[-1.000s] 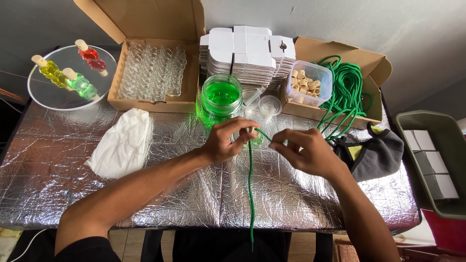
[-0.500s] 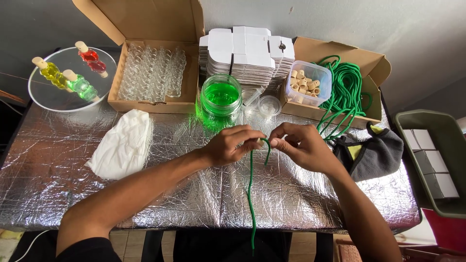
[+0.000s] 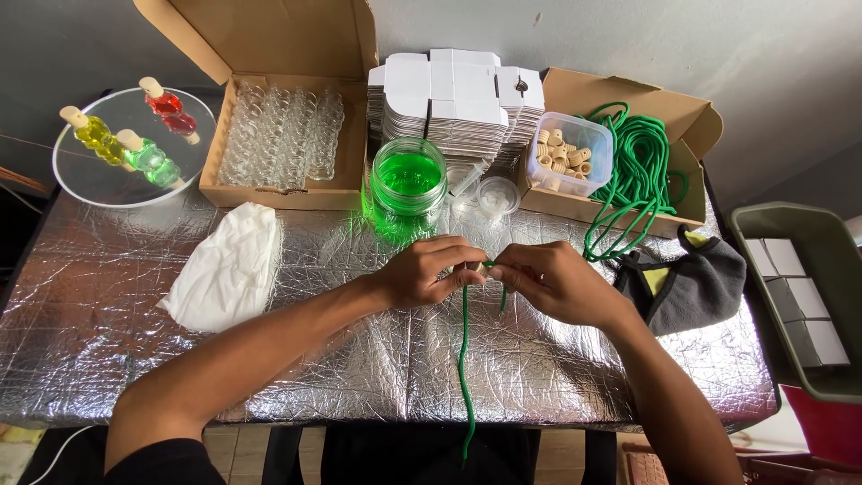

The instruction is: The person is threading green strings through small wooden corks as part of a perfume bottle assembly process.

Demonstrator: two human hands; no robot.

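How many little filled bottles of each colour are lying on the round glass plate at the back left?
Red bottle: 1
Yellow bottle: 1
Green bottle: 1
Total: 3, all lying on the round plate, far from the left hand and right hand, which pinch a green cord.

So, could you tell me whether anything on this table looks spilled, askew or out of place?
Nothing looks spilled. The green cord that both hands hold hangs over the table's front edge, and loops of the cord bundle spill out of their cardboard box onto the foil.
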